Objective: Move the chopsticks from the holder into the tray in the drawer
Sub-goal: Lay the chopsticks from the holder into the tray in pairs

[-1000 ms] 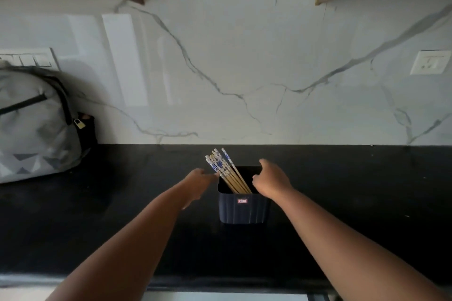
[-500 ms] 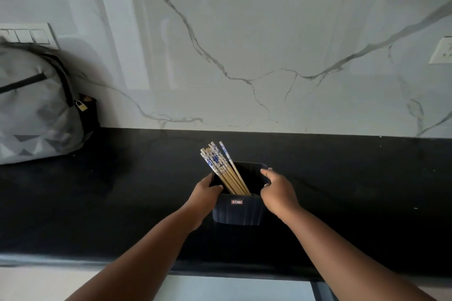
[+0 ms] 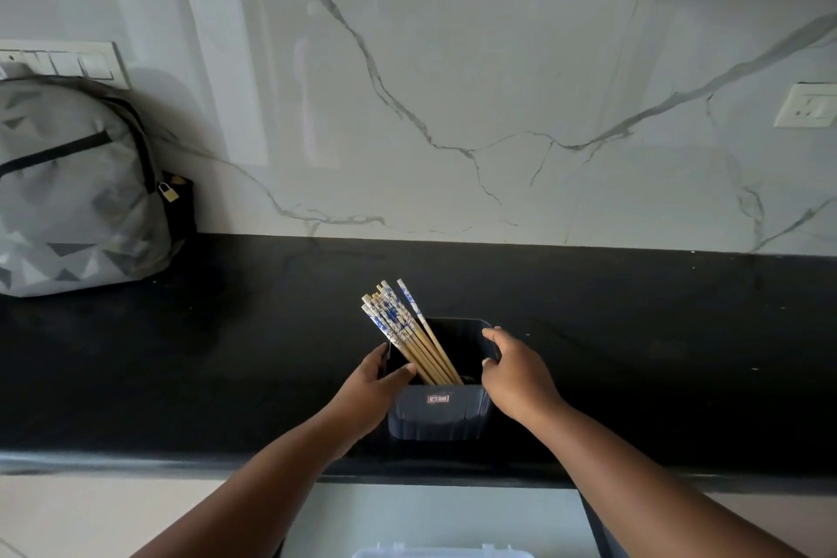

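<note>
Both arms reach up from the bottom edge of the frame and meet at the dark holder in the lower centre. The left hand wraps the holder's left wall, thumb hooked over the near rim and fingers curled round the outer side: a firm grip on the holder. The right hand does the same on the right wall, index finger lying along the far rim and thumb tip pressed inside the near corner, so this grip is closed on the holder too. Both wrists are straight, forearms angled inward.

The holder is a squarish, dark blue-black plastic tub with rounded corners, faint vertical ribbing on its front face and a small red-and-white label there. It stands on the black bench, close to the front edge. The chopsticks are in the holder, a bundle leaning up and to the left, pale bamboo shafts with white tops carrying a blue pattern, squared at the ends.

The bench is glossy and dark. Behind it, white marble-look wall with grey veins, smooth and reflective. Upper left of centre, a grey backpack with triangle shapes, a black zip and a small brass padlock leans against the wall. At the bottom edge, a pale translucent tray just peeks in, below the bench front.
</note>
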`<state>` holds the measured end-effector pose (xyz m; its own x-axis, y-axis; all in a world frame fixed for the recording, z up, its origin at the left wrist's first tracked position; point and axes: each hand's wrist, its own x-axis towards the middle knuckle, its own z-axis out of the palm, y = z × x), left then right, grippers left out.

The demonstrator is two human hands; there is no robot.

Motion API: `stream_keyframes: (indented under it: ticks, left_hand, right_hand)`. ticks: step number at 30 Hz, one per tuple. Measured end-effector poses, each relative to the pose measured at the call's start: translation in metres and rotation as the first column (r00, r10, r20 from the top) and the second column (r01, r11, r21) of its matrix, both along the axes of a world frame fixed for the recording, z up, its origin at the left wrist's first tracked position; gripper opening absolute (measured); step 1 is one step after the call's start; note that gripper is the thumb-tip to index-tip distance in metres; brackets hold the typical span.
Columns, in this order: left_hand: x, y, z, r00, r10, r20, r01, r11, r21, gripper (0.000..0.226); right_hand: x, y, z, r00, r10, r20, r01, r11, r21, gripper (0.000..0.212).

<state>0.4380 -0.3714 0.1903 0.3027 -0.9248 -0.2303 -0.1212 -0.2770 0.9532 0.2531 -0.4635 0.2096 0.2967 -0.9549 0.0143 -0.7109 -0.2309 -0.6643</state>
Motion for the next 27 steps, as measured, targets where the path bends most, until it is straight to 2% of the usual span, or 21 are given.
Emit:
stream_keyframes:
  ticks: [3, 4, 7, 9, 11, 13, 17, 22, 27]
  left_hand:
    - [0.002, 0.000, 0.005, 0.999, 0.002, 0.045, 0.000, 1.000, -0.030, 0.067]
    - [0.003, -0.001, 0.007, 0.999, 0.001, 0.053, 0.001, 0.999, -0.040, 0.067]
    - [0.008, -0.002, 0.011, 0.998, 0.014, 0.060, -0.012, 0.999, -0.039, 0.067]
    - [0.012, -0.003, 0.012, 0.997, 0.035, 0.066, -0.033, 0.999, -0.034, 0.070]
    - [0.014, -0.004, 0.012, 0.997, 0.053, 0.061, -0.052, 0.998, -0.022, 0.076]
    - [0.016, -0.006, 0.010, 0.996, 0.061, 0.067, -0.060, 0.998, -0.018, 0.078]
    - [0.019, -0.010, 0.007, 0.993, 0.072, 0.098, -0.071, 0.997, -0.014, 0.076]
    - [0.021, -0.012, 0.001, 0.991, 0.065, 0.113, -0.064, 0.998, -0.010, 0.074]
    - [0.020, -0.012, -0.004, 0.995, 0.065, 0.081, -0.065, 0.998, -0.015, 0.064]
  right_hand:
    - [0.005, -0.002, 0.012, 0.999, -0.006, -0.051, -0.006, 0.975, -0.223, 0.039]
    - [0.009, -0.003, 0.016, 0.999, 0.014, -0.047, -0.025, 0.972, -0.233, 0.033]
    - [0.023, -0.007, 0.025, 0.994, 0.089, -0.069, -0.096, 0.989, -0.114, 0.016]
    - [0.032, -0.010, 0.029, 0.976, 0.099, -0.196, -0.124, 0.985, -0.122, 0.015]
    - [0.042, -0.013, 0.030, 0.932, 0.091, -0.350, -0.176, 0.960, -0.219, 0.019]
    - [0.051, -0.014, 0.029, 0.912, 0.135, -0.387, -0.230, 0.951, -0.208, 0.018]
    - [0.065, -0.018, 0.022, 0.915, 0.204, -0.347, -0.227, 0.974, -0.027, 0.012]
    - [0.065, -0.029, 0.011, 0.947, 0.188, -0.259, -0.185, 0.982, 0.036, 0.018]
    - [0.065, -0.034, 0.006, 0.946, 0.205, -0.252, -0.200, 0.979, 0.044, 0.023]
